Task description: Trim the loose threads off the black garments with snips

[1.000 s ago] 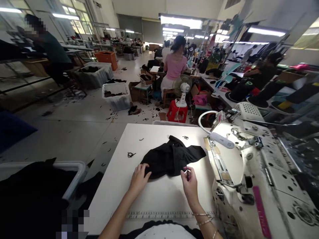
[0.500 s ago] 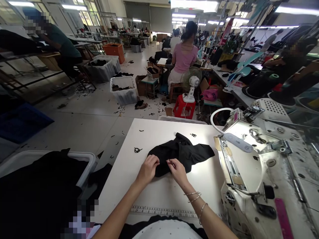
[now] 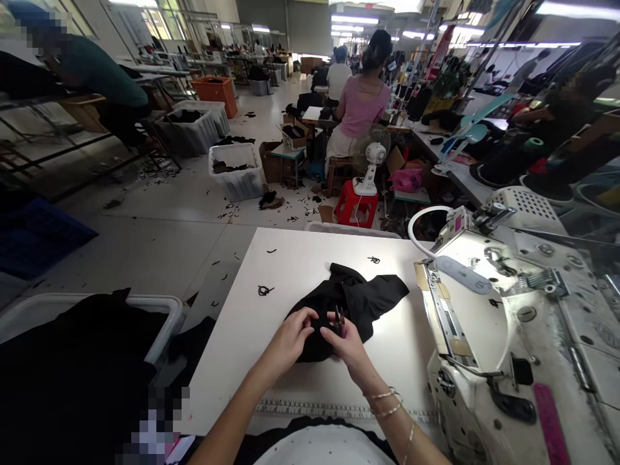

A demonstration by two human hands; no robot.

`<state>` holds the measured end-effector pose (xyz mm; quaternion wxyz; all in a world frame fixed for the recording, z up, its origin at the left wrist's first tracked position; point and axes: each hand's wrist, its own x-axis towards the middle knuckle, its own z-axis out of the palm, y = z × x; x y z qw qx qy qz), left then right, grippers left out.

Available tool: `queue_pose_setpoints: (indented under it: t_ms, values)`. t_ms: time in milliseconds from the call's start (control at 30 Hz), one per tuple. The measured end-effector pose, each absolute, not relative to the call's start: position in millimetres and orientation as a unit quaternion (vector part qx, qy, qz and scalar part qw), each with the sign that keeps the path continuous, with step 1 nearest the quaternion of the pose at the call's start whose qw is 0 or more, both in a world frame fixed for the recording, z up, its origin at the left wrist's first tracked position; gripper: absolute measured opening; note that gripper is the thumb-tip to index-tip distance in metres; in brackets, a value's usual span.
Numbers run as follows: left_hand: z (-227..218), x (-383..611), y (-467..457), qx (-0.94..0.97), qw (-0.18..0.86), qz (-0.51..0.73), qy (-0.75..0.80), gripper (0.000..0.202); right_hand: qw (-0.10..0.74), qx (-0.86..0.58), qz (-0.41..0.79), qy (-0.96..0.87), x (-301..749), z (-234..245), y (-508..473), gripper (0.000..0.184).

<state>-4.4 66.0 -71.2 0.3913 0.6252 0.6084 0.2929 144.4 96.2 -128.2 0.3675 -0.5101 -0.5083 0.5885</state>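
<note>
Nothing legible in view. The tape measure (image 3: 339, 410) stuck along the near edge of the white table (image 3: 252, 336) has tick marks and numerals, but they're too small to read. The pink strip (image 3: 549, 416) on the sewing machine (image 3: 465, 323) right of the table and the banner (image 3: 438, 58) far beyond the table may carry marks, too small or blurred to tell.
</note>
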Motion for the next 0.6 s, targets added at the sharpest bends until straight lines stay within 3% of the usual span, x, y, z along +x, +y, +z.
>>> queue_pose_setpoints:
  t_ms: [100,233,367,600]
  values:
    - [-59.0,-2.0,64.4,0.617,0.465,0.271,0.574,0.025,0.346,-0.527,0.615,-0.474,155.1,-112.9,92.1,0.047]
    - [-53.4,1.2,61.3,0.634,0.480,0.223,0.564,0.023,0.311,-0.524,0.630,-0.482,166.3,-95.2,89.7,0.034]
    - [-55.5,2.3,56.6,0.652,0.497,0.176,0.545,0.025,0.288,-0.513,0.645,-0.488,168.9,-86.9,84.0,0.036]
    - [-59.2,3.8,57.6,0.597,0.594,0.240,0.482,0.037,0.252,-0.465,0.730,-0.432,175.1,-73.8,77.6,0.048]
